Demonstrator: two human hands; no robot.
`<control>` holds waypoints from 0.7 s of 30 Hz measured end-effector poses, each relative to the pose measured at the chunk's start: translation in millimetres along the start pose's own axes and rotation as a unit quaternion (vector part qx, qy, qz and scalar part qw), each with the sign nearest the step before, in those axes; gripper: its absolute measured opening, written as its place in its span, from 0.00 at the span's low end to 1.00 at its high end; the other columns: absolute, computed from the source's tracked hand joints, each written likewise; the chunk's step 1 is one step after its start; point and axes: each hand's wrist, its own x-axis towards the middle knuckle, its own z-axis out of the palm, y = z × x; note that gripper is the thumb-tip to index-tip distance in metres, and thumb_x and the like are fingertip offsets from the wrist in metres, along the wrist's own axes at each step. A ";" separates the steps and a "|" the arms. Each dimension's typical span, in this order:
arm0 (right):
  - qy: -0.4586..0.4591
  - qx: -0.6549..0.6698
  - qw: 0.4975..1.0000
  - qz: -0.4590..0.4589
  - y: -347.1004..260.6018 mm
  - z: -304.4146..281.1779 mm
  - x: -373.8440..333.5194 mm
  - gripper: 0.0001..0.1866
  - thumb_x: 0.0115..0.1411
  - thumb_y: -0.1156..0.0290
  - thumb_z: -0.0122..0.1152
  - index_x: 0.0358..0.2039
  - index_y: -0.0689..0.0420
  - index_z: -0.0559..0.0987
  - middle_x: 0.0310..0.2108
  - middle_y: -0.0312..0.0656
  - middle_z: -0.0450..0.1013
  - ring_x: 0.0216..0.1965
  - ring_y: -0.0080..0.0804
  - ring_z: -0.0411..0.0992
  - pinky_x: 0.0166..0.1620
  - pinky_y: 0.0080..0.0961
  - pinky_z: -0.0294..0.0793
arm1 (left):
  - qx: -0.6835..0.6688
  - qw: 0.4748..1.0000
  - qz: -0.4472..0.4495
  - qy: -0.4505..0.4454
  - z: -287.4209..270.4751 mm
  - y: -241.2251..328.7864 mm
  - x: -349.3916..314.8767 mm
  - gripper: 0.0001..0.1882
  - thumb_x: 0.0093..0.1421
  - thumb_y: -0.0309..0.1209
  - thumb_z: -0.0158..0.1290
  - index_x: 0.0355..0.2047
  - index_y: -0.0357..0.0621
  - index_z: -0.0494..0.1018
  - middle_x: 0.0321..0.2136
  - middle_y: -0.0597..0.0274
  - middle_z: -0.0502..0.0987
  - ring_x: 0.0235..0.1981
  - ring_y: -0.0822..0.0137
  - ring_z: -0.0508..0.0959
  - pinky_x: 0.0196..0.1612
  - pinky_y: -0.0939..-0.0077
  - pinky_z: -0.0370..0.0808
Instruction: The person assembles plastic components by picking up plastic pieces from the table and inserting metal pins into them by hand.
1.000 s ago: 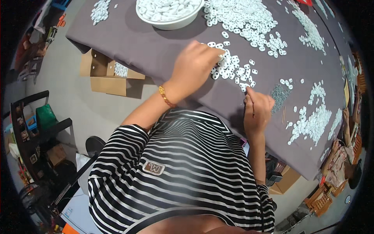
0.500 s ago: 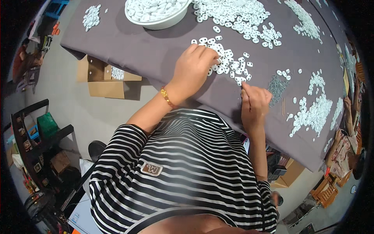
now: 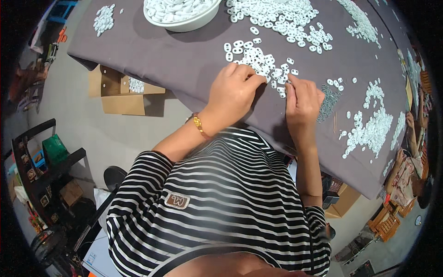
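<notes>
While one bowl point(image 3: 188, 24) stands beyond, left hand point(image 3: 230, 91) and right hand point(image 3: 303, 100) touch one pile of white pieces point(image 3: 258, 59), finger grip unclear.

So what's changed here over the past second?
The right hand moved forward beside the nearest white pieces, while the left hand drew back toward the body; they're now closer together. I can't tell whether either took or released a piece. The white bowl and grey pile stayed put.

white bowl point(image 3: 194, 23) cut off at top edge, white pieces point(image 3: 258, 59) partly hidden by left fingers point(image 3: 254, 82)
</notes>
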 end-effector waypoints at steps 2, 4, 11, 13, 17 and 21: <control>-0.003 0.001 1.000 0.005 -1.0 -0.2 -1.3 0.11 0.56 0.77 0.61 0.42 0.57 0.79 0.31 0.36 0.72 0.36 0.32 0.70 0.45 0.32 0.61 | -0.005 0.999 -0.033 0.031 -2.5 2.2 3.6 0.05 0.50 0.25 0.58 0.28 0.47 0.77 0.27 0.65 0.72 0.31 0.60 0.72 0.35 0.67 0.70; 0.005 0.010 1.000 0.008 0.1 1.2 -5.2 0.11 0.56 0.77 0.61 0.41 0.57 0.79 0.31 0.37 0.73 0.36 0.32 0.71 0.45 0.32 0.62 | 0.006 0.999 -0.030 0.033 0.3 2.7 6.7 0.05 0.49 0.25 0.59 0.28 0.47 0.77 0.27 0.65 0.72 0.31 0.60 0.71 0.35 0.67 0.69; 0.015 0.015 0.999 0.035 0.1 -1.4 -13.0 0.09 0.57 0.76 0.61 0.40 0.57 0.80 0.30 0.38 0.74 0.36 0.32 0.72 0.46 0.31 0.63 | 0.038 0.999 0.016 0.008 16.8 3.1 11.2 0.02 0.48 0.26 0.56 0.25 0.46 0.74 0.27 0.64 0.71 0.33 0.61 0.69 0.37 0.68 0.67; 0.019 0.016 0.999 0.043 2.0 -2.1 -14.7 0.09 0.57 0.76 0.61 0.40 0.57 0.80 0.31 0.38 0.74 0.36 0.33 0.72 0.46 0.31 0.63 | 0.037 0.999 0.018 -0.003 17.2 1.9 12.7 0.02 0.48 0.26 0.54 0.25 0.45 0.74 0.28 0.64 0.71 0.33 0.61 0.69 0.38 0.68 0.67; 0.023 0.012 0.998 0.051 2.7 -2.0 -15.8 0.09 0.57 0.76 0.61 0.40 0.57 0.80 0.31 0.38 0.74 0.36 0.34 0.72 0.46 0.32 0.63 | 0.018 0.999 0.000 -0.038 16.4 1.5 13.9 0.07 0.49 0.26 0.59 0.30 0.47 0.74 0.31 0.65 0.72 0.36 0.60 0.70 0.42 0.66 0.67; 0.026 0.018 0.999 0.043 2.2 -0.5 -17.4 0.10 0.57 0.77 0.60 0.40 0.57 0.80 0.30 0.39 0.73 0.36 0.34 0.72 0.46 0.32 0.63 | 0.031 0.998 0.006 -0.054 18.3 0.0 11.4 0.08 0.49 0.26 0.59 0.31 0.47 0.74 0.32 0.65 0.73 0.37 0.60 0.71 0.42 0.66 0.67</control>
